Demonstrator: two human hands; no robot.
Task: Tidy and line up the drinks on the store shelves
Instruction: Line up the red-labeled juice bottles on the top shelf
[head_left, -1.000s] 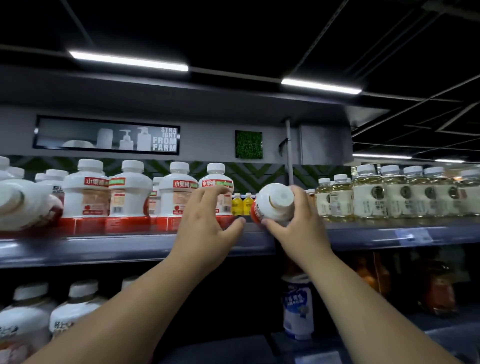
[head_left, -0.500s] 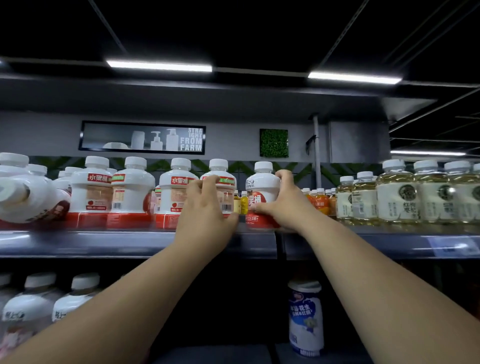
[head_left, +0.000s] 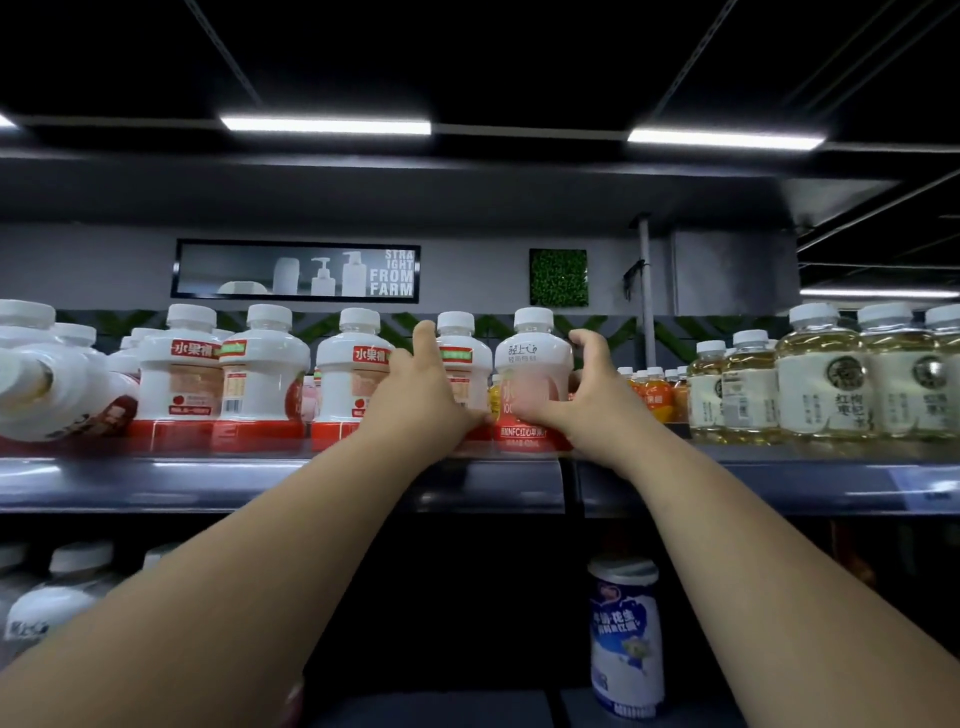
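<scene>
White plastic with a red base: that is the end bottle, and the right hand is curled round it, thumb low across the front and fingers hooked over its right shoulder. It stands upright at the near edge of the shelf, at the right end of the white row, label facing out. The left hand lies against the next bottle just to the left. Its fingers reach up fairly straight along that bottle's left side, and it looks to be steadying rather than clasping. The two bottles stand close together; the hands hide whether they touch.

Further left, three more white bottles stand upright along the front edge, but their labels do not all face the same way and the gaps look uneven. At the far left a fallen bottle lies on its side, cap toward the viewer. To the right, past a gap with small orange bottles set further back, tea bottles stand in a neat front line.

My reading is that the end of the white row is nearly settled. The tipped bottle, the label turning and the spacing to the left are yet to be done. On the lower shelf a lone blue and white can stands apart from the white bottles at the lower left, so that level probably needs attention too.
</scene>
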